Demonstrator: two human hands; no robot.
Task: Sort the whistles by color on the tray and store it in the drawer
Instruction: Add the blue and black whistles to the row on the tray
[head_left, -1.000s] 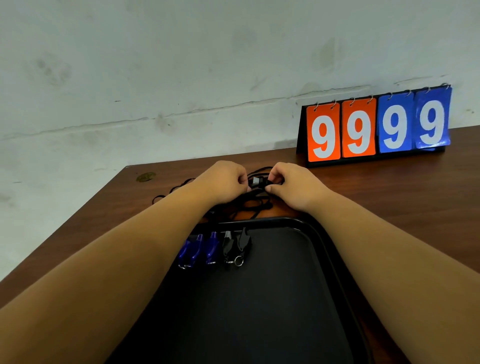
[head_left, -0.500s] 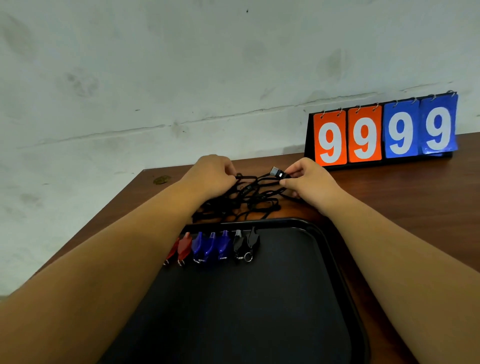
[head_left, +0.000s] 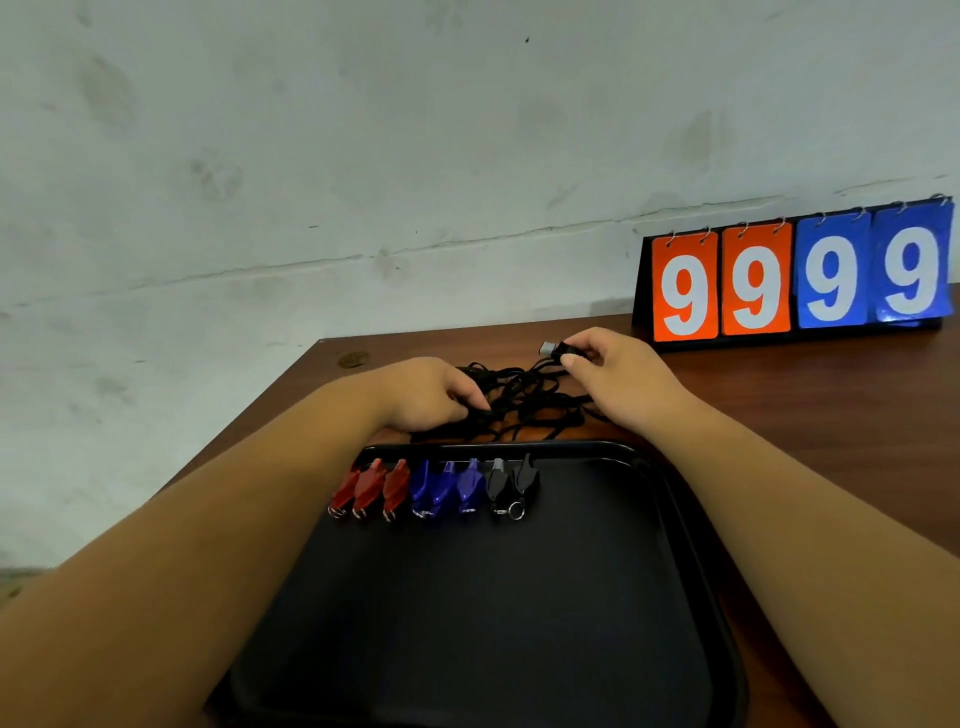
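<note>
Head view, looking down over both forearms. Left hand (head_left: 431, 395) is knuckles up, fingers curled down into a tangle of black cords (head_left: 524, 400) and gripping it against the desk (head_left: 831, 415). Right hand (head_left: 618, 379) is just across the tangle from the left, thumb and forefinger pinching the held whistle (head_left: 551, 349), a small dark piece with a pale grey end that pokes out toward the left hand. It is raised a little above the cords, and its own cord trails down into the tangle. Black tray (head_left: 675, 519) lies on the desk on the near side of both hands, between the forearms, its far rim just beside the tangle. A single row sits along that far rim, below the left hand: three red whistles (head_left: 369, 488) nearest the left forearm, then three blue whistles (head_left: 441, 486), then two black whistles (head_left: 511, 483) nearest the right hand's side. Key rings show at their near ends. Beyond the right hand, a flip scoreboard (head_left: 795, 275) stands against the wall (head_left: 363, 156), reading 99 in orange and 99 in blue.
</note>
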